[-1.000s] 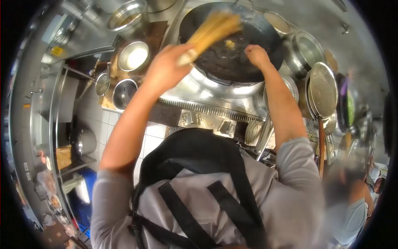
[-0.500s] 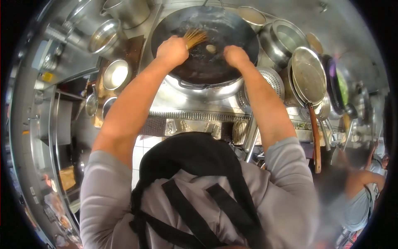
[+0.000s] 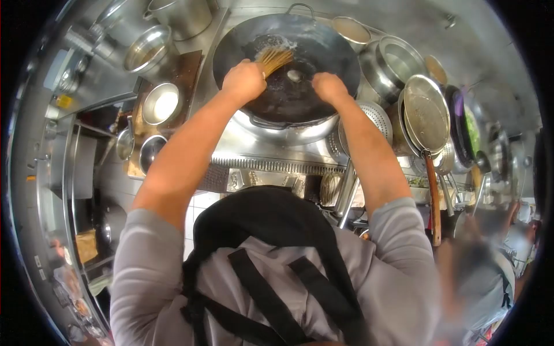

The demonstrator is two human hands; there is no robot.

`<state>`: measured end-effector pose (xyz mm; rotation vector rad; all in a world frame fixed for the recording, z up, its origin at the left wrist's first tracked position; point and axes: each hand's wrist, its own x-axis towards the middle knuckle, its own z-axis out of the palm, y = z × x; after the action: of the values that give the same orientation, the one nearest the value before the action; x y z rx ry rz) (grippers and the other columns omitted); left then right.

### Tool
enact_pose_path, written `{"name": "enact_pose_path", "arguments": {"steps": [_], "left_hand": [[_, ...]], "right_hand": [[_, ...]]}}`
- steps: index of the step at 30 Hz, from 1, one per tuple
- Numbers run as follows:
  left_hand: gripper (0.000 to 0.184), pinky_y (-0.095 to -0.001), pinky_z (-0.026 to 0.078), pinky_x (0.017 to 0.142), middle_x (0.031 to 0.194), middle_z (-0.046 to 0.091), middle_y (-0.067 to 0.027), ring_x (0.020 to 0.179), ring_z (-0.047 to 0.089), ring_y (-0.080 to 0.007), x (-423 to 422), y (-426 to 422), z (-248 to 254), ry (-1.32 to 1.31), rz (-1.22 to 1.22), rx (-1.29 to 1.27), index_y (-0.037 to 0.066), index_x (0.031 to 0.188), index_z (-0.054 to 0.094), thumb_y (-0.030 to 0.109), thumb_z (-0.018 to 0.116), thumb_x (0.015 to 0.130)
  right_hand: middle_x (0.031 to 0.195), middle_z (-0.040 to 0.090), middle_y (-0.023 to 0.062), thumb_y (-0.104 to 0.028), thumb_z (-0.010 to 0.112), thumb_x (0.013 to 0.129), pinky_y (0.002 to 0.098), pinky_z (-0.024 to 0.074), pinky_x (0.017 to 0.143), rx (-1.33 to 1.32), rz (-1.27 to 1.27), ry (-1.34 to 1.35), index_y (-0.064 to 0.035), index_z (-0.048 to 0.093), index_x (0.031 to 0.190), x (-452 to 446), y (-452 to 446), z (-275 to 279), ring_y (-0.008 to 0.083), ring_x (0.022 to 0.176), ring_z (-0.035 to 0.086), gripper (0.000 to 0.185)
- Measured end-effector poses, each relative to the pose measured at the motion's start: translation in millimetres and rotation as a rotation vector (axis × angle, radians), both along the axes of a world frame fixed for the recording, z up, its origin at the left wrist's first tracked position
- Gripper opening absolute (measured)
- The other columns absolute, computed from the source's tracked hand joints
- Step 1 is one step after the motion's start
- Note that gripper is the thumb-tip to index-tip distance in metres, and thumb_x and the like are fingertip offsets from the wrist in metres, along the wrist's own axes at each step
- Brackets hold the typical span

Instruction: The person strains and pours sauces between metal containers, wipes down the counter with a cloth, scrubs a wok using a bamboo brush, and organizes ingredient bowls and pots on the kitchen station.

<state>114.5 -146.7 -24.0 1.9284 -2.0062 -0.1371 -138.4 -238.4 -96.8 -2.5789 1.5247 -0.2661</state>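
Observation:
A large dark wok (image 3: 332, 43) sits on the steel stove top. Over its left side, my left hand (image 3: 245, 82) is closed around a bamboo wok brush (image 3: 276, 59), whose bristles point into the wok. Foamy water lies around the bristle tips. My right hand (image 3: 330, 86) is closed in a fist over the wok's right side; what it grips, if anything, is hidden. Between the hands a small pale round spot (image 3: 294, 75) shows on the wok's bottom; I cannot make out what it is.
Steel pots (image 3: 398, 55) and a wooden-handled strainer (image 3: 426, 115) stand at the right, near a perforated skimmer (image 3: 378, 122). At the left are a steel bowl (image 3: 161, 104) and a pot (image 3: 149, 49). Another person (image 3: 487, 282) is blurred at the lower right.
My left hand and the brush have moved slightly down and right within the wok. My right hand is slightly lower. The view has shifted a little.

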Motion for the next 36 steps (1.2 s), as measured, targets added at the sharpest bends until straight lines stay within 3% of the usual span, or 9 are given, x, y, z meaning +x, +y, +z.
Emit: {"name": "enact_pose_path", "arguments": {"steps": [2, 9, 12, 15, 19, 21, 27, 30, 36], "left_hand": [[0.023, -0.0474, 0.05, 0.085, 0.096, 0.064, -0.0229, 0.093, 0.062, -0.0406, -5.0, 26.5, 22.7, 0.018, -0.276, 0.082, 0.014, 0.098, 0.068, 0.025, 0.068, 0.078], [0.019, -0.0475, 0.051, 0.081, 0.092, 0.065, -0.0191, 0.09, 0.063, -0.0385, 23.8, 23.7, 40.6, 0.031, -0.04, -0.119, 0.011, 0.092, 0.069, 0.022, 0.058, 0.082], [0.019, -0.0465, 0.051, 0.083, 0.097, 0.065, -0.0194, 0.093, 0.063, -0.0378, 8.6, 38.3, 30.6, 0.05, -0.348, -0.033, 0.009, 0.093, 0.069, 0.022, 0.059, 0.082], [0.018, -0.0463, 0.051, 0.083, 0.096, 0.065, -0.0193, 0.093, 0.063, -0.0374, 15.5, 9.0, -15.9, 0.005, -0.059, 0.029, 0.011, 0.093, 0.069, 0.021, 0.061, 0.08], [0.018, -0.0462, 0.051, 0.083, 0.097, 0.064, -0.0204, 0.092, 0.063, -0.0379, 2.4, 44.4, 34.3, 0.097, -0.12, -0.01, 0.01, 0.092, 0.069, 0.017, 0.059, 0.079], [0.019, -0.0469, 0.051, 0.083, 0.097, 0.064, -0.0207, 0.092, 0.063, -0.0386, 6.0, 46.8, 14.8, 0.179, -0.254, -0.01, 0.01, 0.093, 0.069, 0.019, 0.057, 0.081], [0.019, -0.0467, 0.05, 0.085, 0.104, 0.064, -0.0202, 0.095, 0.062, -0.0382, 0.9, 55.1, 28.6, 0.198, -0.048, 0.004, 0.011, 0.094, 0.069, 0.019, 0.057, 0.083], [0.018, -0.0462, 0.05, 0.085, 0.105, 0.062, -0.0188, 0.096, 0.062, -0.0384, 3.9, 48.6, 5.7, 0.218, -0.209, 0.167, 0.011, 0.094, 0.069, 0.02, 0.057, 0.083], [0.019, -0.0459, 0.051, 0.085, 0.105, 0.063, -0.0193, 0.096, 0.063, -0.0379, 1.1, 54.5, 18.4, 0.196, -0.142, -0.014, 0.01, 0.096, 0.069, 0.017, 0.059, 0.082]], "right_hand": [[0.094, 0.068, 0.0195, -0.017, 0.055, 0.087, 0.0469, 0.0508, 0.081, 0.018, -0.034, -0.008, -0.0058, 0.068, 0.094, -1.2, 7.0, 1.2, 0.0395, 0.088, 0.065, 0.019], [0.098, 0.066, 0.0167, -0.014, 0.052, 0.085, 0.0455, 0.0523, 0.081, -0.15, 0.119, 0.073, -0.0087, 0.067, 0.096, -10.3, 26.1, 15.7, 0.0343, 0.094, 0.065, 0.019], [0.099, 0.062, 0.0134, -0.011, 0.056, 0.082, 0.0431, 0.051, 0.083, -0.226, 0.196, 0.143, -0.0103, 0.065, 0.096, 0.9, 36.6, 31.2, 0.0332, 0.098, 0.061, 0.017], [0.099, 0.06, 0.012, -0.011, 0.055, 0.082, 0.0429, 0.0516, 0.082, -0.19, 0.233, 0.279, -0.0115, 0.065, 0.099, 4.3, 36.1, 38.9, 0.0319, 0.099, 0.06, 0.019], [0.101, 0.061, 0.0122, -0.009, 0.057, 0.08, 0.0428, 0.0518, 0.082, -0.206, 0.208, 0.266, -0.0114, 0.066, 0.1, 3.8, 40.1, 37.8, 0.0321, 0.098, 0.06, 0.022], [0.101, 0.061, 0.0123, -0.008, 0.058, 0.08, 0.0427, 0.0518, 0.082, -0.218, 0.205, 0.272, -0.0112, 0.066, 0.1, 5.7, 37.8, 33.3, 0.0327, 0.098, 0.061, 0.022], [0.1, 0.066, 0.0159, -0.011, 0.061, 0.078, 0.0432, 0.0518, 0.083, -0.084, 0.013, 0.152, -0.0081, 0.068, 0.096, 3.0, 18.3, 16.9, 0.0349, 0.095, 0.064, 0.02], [0.096, 0.067, 0.0159, -0.013, 0.065, 0.076, 0.0437, 0.0517, 0.083, -0.028, -0.071, 0.136, -0.0051, 0.07, 0.086, 9.2, -0.2, -1.8, 0.0348, 0.096, 0.064, 0.014], [0.088, 0.067, 0.014, -0.016, 0.07, 0.07, 0.0414, 0.0529, 0.079, -0.213, 0.342, 0.463, -0.0056, 0.071, 0.077, -2.1, -27.0, -31.8, 0.033, 0.091, 0.064, 0.012]]}}
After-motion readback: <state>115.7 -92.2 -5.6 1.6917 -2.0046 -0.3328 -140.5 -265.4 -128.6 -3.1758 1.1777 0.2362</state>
